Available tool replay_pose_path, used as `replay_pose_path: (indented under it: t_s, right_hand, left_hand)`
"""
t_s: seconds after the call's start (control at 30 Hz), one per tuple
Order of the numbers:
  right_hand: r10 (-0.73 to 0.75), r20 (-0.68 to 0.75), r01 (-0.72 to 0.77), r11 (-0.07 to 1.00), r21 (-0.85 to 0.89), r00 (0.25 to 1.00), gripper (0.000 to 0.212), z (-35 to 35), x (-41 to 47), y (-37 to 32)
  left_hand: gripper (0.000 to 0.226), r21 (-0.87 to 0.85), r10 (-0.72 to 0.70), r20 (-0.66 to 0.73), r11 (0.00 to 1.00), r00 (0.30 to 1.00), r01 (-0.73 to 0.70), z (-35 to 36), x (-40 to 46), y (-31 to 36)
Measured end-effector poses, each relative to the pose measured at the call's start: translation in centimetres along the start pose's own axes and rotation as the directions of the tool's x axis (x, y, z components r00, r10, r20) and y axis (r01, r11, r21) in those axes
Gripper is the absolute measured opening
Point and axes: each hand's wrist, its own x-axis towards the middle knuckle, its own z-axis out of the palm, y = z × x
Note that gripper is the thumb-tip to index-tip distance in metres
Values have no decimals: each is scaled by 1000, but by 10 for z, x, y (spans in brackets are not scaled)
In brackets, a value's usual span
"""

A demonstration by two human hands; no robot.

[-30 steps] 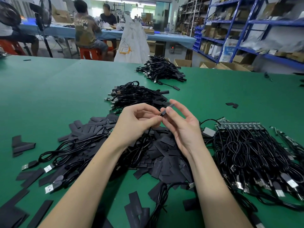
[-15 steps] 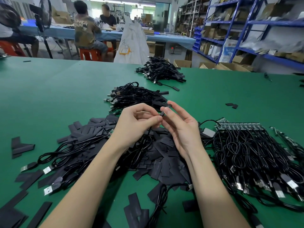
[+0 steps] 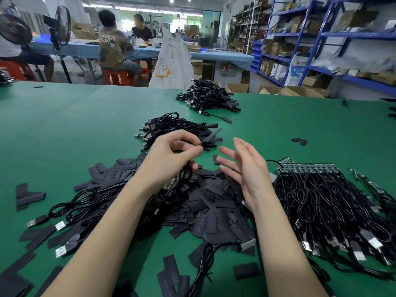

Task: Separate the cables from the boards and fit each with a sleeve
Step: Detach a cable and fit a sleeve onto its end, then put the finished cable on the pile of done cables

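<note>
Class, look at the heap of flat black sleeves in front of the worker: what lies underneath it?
Black cables run out from beneath the sleeve heap on the left, their plugs showing. The green table carries it. How many cables lie buried, the sleeves hide.

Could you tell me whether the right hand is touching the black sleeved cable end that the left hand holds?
Apart. The head view shows the right hand open, with green table between it and the black sleeved cable end pinched by the left hand.
</note>
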Motion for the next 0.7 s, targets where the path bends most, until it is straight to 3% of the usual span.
replay_pose_path:
  t_s: [0.2,0.37,0.47,0.6,0.7]
  right_hand:
    - [27,-31,-29,997,-69,999,17,-4,2,1]
    - [51,15,-49,995,-92,999,19,-3,2,3]
    - [51,28,-48,994,-98,998,19,-4,4,5]
    - [51,33,-48,994,-100,998,20,-5,5,7]
    - [55,32,-51,993,-105,998,20,-4,6,9]
  left_hand:
    - [3,265,212,-46,945,976,-193,-11,45,50]
    - [9,619,349,-61,748,935,-239,-5,114,50]
    - [14,750,358,-19,623,933,-224,3,148,28]
    - [17,943,275,76,294,959,-159,6,164,-14]
    - [22,951,218,62,283,974,-124,6,155,-38]
